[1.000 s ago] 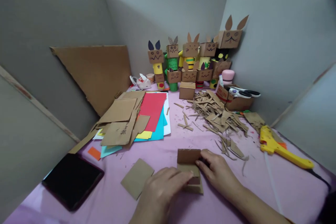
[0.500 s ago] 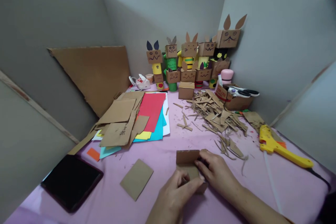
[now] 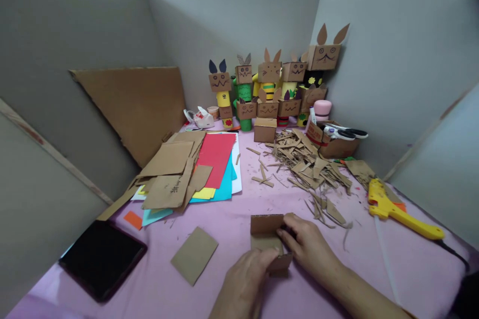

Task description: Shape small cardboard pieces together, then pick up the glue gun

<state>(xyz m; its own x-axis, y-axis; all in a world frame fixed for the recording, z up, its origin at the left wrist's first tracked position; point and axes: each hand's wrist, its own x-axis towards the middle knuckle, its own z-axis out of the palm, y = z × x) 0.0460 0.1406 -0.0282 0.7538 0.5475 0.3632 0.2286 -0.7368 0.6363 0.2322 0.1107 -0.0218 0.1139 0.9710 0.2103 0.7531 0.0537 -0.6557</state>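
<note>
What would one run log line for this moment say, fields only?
left hand: grips near flap of cardboard piece | right hand: presses its right side | loose cardboard rectangle: to the left | glue gun: right, untouched

Left hand (image 3: 245,279) lower, near flap of cardboard piece (image 3: 267,239) raised

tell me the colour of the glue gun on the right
Yellow; the glue gun shows clearly in the head view.

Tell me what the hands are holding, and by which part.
A folded cardboard piece: left hand pinches its near flap, right hand grips its right edge.
</note>
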